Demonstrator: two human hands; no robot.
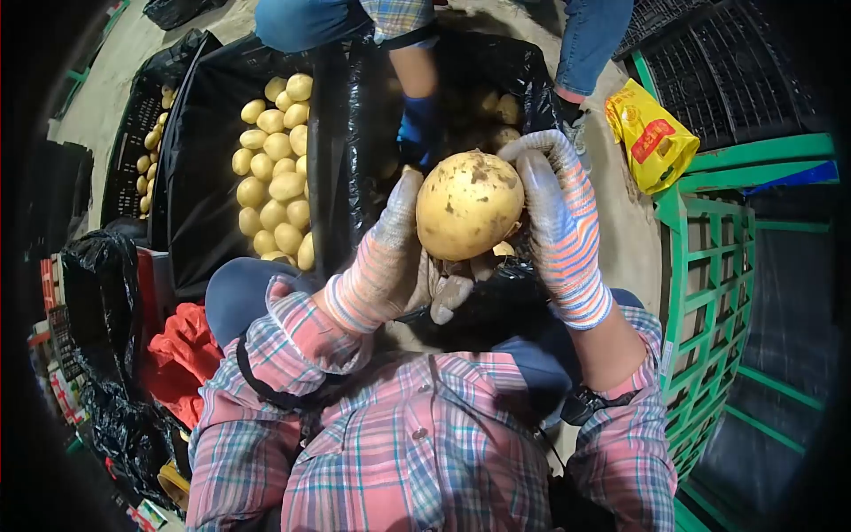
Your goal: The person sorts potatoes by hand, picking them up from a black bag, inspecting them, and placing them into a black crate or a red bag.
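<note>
A large, round yellow potato with dark dirt patches is held up between my two gloved hands. My left hand curves round its left side and underside, in a dirty striped knit glove. On the other side, my right hand presses its fingers and thumb against the potato's upper right. Below it is a crate lined with black plastic, where several dirt-marked potatoes partly show. Left of this stands another lined crate holding several cleaner yellow potatoes.
Opposite me, a person's blue-gloved hand reaches into the same crate. A yellow bag lies on the floor at right, near a green plastic crate. Black plastic and a red cloth or bag are at left.
</note>
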